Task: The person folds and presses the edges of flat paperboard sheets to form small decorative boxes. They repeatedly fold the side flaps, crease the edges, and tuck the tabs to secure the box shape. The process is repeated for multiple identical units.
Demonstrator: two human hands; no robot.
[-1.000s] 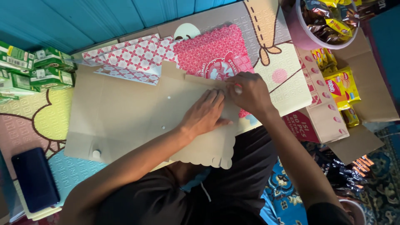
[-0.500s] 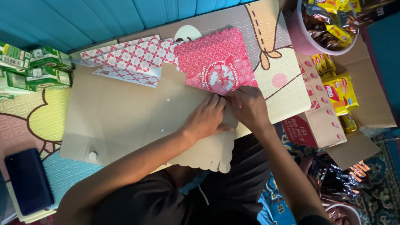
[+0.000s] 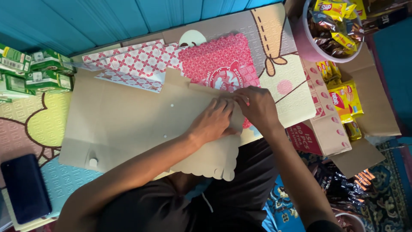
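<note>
Both hands (image 3: 234, 116) slid lower, pressing flat brown scalloped cardboard (image 3: 128, 124).

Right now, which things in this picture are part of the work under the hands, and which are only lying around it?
In the work:
- left hand, pressing on the flat cardboard box blank
- right hand, pinching a flap at the blank's top edge
- red patterned printed side of the blank

Only lying around:
- dark phone
- green cartons
- pink tub of snack packets
- yellow packets
</note>
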